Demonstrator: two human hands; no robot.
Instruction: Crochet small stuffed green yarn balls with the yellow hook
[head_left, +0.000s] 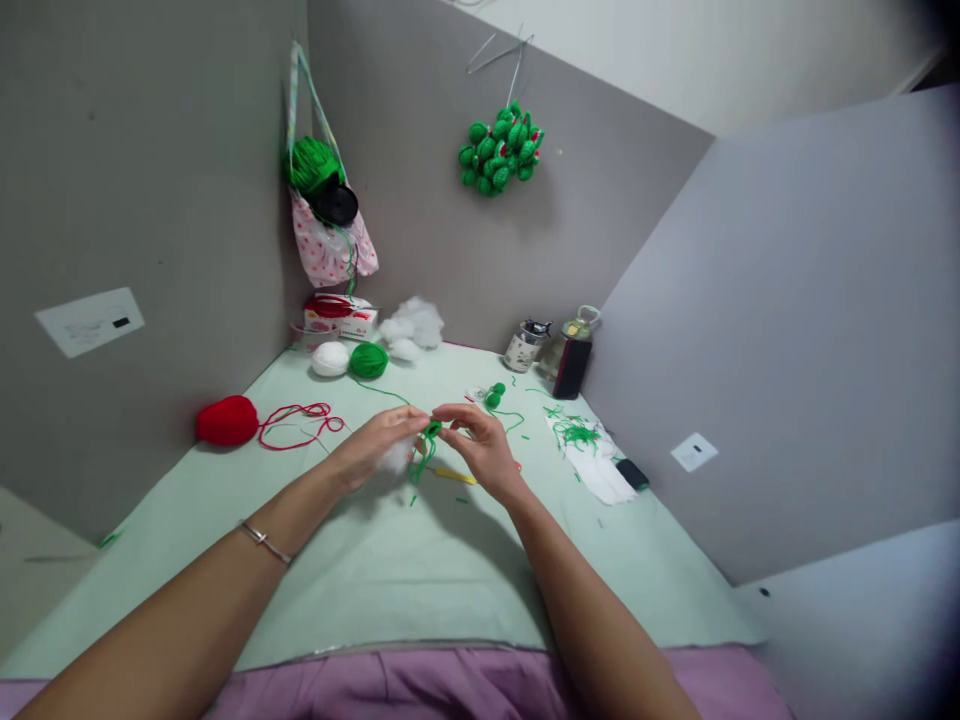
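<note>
A: Hands?
B: I see left hand (pixel 379 445) and right hand (pixel 484 450), fingertips of both pinched shut on small green crocheted yarn piece (pixel 432 430), midway between them, tails hanging down.
A: Beyond?
B: Round green yarn ball (pixel 368 360).

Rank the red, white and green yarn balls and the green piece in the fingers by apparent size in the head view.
1. red yarn ball, though nearer the camera than the other balls.
2. green yarn ball and white yarn ball: alike, no ranking.
3. green piece, partly hidden by fingers.
</note>
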